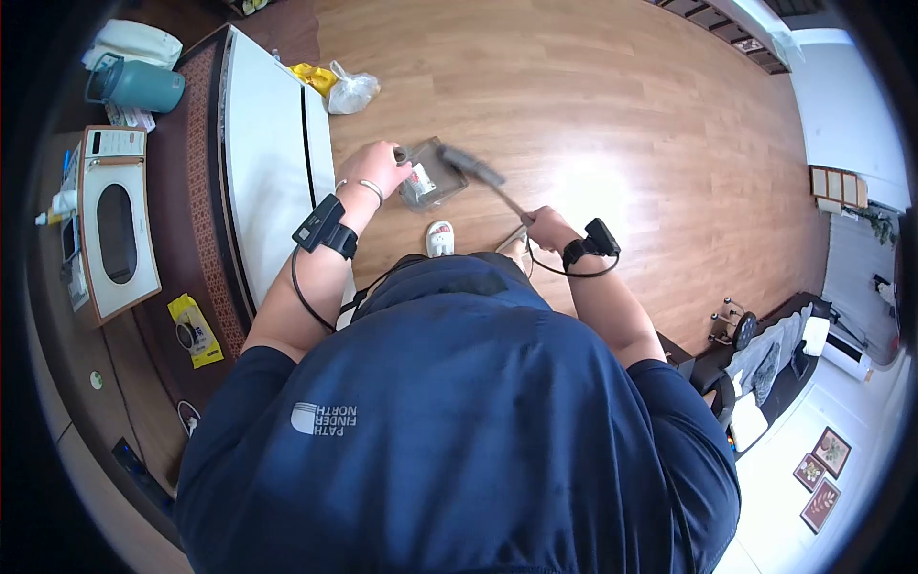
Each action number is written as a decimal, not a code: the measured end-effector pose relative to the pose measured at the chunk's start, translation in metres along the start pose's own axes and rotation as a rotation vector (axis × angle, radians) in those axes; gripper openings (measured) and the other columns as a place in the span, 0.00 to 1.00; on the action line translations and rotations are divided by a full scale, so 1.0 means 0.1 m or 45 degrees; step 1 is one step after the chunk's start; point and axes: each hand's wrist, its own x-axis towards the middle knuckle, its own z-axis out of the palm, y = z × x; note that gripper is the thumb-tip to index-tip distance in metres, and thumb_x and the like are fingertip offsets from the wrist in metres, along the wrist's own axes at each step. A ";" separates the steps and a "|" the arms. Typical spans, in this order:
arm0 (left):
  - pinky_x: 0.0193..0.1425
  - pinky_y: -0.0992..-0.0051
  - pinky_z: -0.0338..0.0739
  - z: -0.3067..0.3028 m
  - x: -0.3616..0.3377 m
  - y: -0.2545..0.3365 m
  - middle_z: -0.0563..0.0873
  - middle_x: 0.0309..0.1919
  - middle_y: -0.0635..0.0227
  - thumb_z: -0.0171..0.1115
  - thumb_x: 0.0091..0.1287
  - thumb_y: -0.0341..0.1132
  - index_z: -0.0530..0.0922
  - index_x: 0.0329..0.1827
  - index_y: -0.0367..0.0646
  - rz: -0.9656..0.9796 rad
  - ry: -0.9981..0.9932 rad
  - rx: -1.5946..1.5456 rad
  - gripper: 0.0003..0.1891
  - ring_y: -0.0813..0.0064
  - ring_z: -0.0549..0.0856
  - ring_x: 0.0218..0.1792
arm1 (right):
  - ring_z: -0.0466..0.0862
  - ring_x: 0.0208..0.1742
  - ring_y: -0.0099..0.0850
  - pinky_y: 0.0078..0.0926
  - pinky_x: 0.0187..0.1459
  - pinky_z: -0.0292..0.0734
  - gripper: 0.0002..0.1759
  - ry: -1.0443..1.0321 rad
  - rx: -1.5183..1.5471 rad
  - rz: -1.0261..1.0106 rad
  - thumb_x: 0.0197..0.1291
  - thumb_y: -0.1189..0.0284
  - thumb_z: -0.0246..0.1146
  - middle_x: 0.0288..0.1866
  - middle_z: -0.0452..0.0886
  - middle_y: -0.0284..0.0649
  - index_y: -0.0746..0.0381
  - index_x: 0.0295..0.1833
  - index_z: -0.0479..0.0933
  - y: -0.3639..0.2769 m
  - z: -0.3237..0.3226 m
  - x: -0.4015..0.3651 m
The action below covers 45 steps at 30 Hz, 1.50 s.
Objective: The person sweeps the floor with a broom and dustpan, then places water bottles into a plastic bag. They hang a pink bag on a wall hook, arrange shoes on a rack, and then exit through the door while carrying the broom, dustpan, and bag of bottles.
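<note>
1. Left hand. We find the left hand (378, 172) closed around the short handle of the dustpan (432, 178). The fingers are wrapped fully, with no gap showing. The dustpan is held low over the wooden floor (593, 105), just in front of the person's slipper (440, 237), with its mouth turned toward the brush.

2. Right hand. The right hand (550, 228) is closed around the lower end of the long handle of the brush (470, 166). The handle runs up and left from the hand, and the dark brush head sits at the open edge of the dustpan, touching or just beside it.

3. Contents. A small white and red scrap (420, 176) lies inside the dustpan.

4. Progress. We judge the sweeping to be partly done, since the scrap is already in the pan and the brush head is at its lip. The pan has not been emptied. Whether more litter lies on the floor we cannot tell, because anything that fine is too small to see here.

5. Surroundings. A white appliance (273, 163) stands to the left of the dustpan. Beyond it a dark bench (177, 287) carries a microwave (115, 220) and a teal jug (134, 84). A knotted plastic bag (352, 93) rests on the floor, well apart from the dustpan.
</note>
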 end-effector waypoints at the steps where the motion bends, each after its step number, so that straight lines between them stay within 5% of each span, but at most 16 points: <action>1: 0.49 0.59 0.84 0.01 -0.01 -0.04 0.91 0.44 0.60 0.65 0.66 0.49 0.88 0.48 0.51 -0.002 0.006 -0.005 0.15 0.56 0.89 0.46 | 0.77 0.19 0.27 0.31 0.22 0.74 0.23 -0.039 0.034 -0.079 0.58 0.76 0.62 0.23 0.80 0.37 0.58 0.60 0.86 0.01 -0.07 -0.07; 6: 0.48 0.57 0.83 0.07 -0.08 -0.17 0.90 0.43 0.57 0.65 0.66 0.50 0.87 0.48 0.51 0.053 0.037 -0.022 0.16 0.51 0.89 0.45 | 0.73 0.19 0.22 0.25 0.19 0.68 0.30 -0.157 0.200 -0.028 0.57 0.76 0.65 0.22 0.76 0.33 0.58 0.68 0.80 0.06 -0.51 -0.66; 12: 0.47 0.58 0.83 0.00 -0.62 -0.46 0.90 0.40 0.55 0.67 0.64 0.50 0.87 0.48 0.48 -0.073 0.149 -0.196 0.18 0.50 0.88 0.43 | 0.77 0.19 0.26 0.28 0.20 0.73 0.31 0.071 0.166 0.012 0.58 0.73 0.64 0.23 0.78 0.35 0.56 0.71 0.78 0.08 -0.72 -0.66; 16: 0.47 0.59 0.84 0.07 -0.64 -0.63 0.91 0.40 0.58 0.65 0.65 0.49 0.88 0.50 0.52 -0.190 0.130 -0.195 0.17 0.52 0.89 0.44 | 0.78 0.18 0.30 0.31 0.18 0.74 0.15 0.158 0.306 0.012 0.59 0.74 0.61 0.21 0.78 0.37 0.64 0.51 0.83 0.09 -0.81 0.08; 20: 0.48 0.59 0.84 0.22 -0.76 -0.79 0.91 0.40 0.58 0.66 0.65 0.49 0.88 0.51 0.51 -0.239 0.119 -0.225 0.17 0.52 0.89 0.44 | 0.88 0.25 0.38 0.37 0.25 0.83 0.14 0.225 0.103 -0.014 0.61 0.71 0.60 0.26 0.85 0.47 0.67 0.47 0.83 0.03 -0.39 0.93; 24: 0.48 0.58 0.84 0.29 -0.62 -0.92 0.91 0.41 0.56 0.66 0.64 0.49 0.88 0.51 0.50 -0.272 0.174 -0.252 0.18 0.52 0.88 0.44 | 0.90 0.30 0.41 0.40 0.32 0.86 0.16 0.139 -0.093 -0.118 0.61 0.70 0.62 0.30 0.88 0.51 0.68 0.50 0.83 -0.32 -0.11 0.67; 25: 0.48 0.58 0.84 0.29 -0.61 -0.93 0.91 0.41 0.56 0.66 0.64 0.49 0.88 0.51 0.50 -0.260 0.179 -0.257 0.18 0.51 0.88 0.44 | 0.84 0.22 0.33 0.33 0.22 0.79 0.20 0.004 -0.161 -0.115 0.56 0.73 0.62 0.24 0.83 0.41 0.61 0.56 0.85 -0.34 -0.02 0.65; 32: 0.48 0.59 0.83 0.27 -0.69 -1.06 0.90 0.41 0.54 0.68 0.62 0.49 0.88 0.51 0.50 -0.279 0.206 -0.302 0.19 0.50 0.88 0.44 | 0.73 0.16 0.21 0.26 0.17 0.69 0.27 -0.255 0.185 -0.128 0.61 0.75 0.65 0.20 0.77 0.33 0.59 0.68 0.80 -0.40 -0.27 -0.24; 45: 0.47 0.60 0.83 -0.04 -0.60 -0.84 0.90 0.39 0.52 0.69 0.62 0.49 0.89 0.50 0.46 -0.315 0.329 -0.379 0.20 0.50 0.89 0.42 | 0.73 0.18 0.20 0.22 0.18 0.64 0.26 0.032 0.595 -0.048 0.63 0.72 0.64 0.24 0.76 0.32 0.63 0.68 0.78 -0.13 -1.42 -0.89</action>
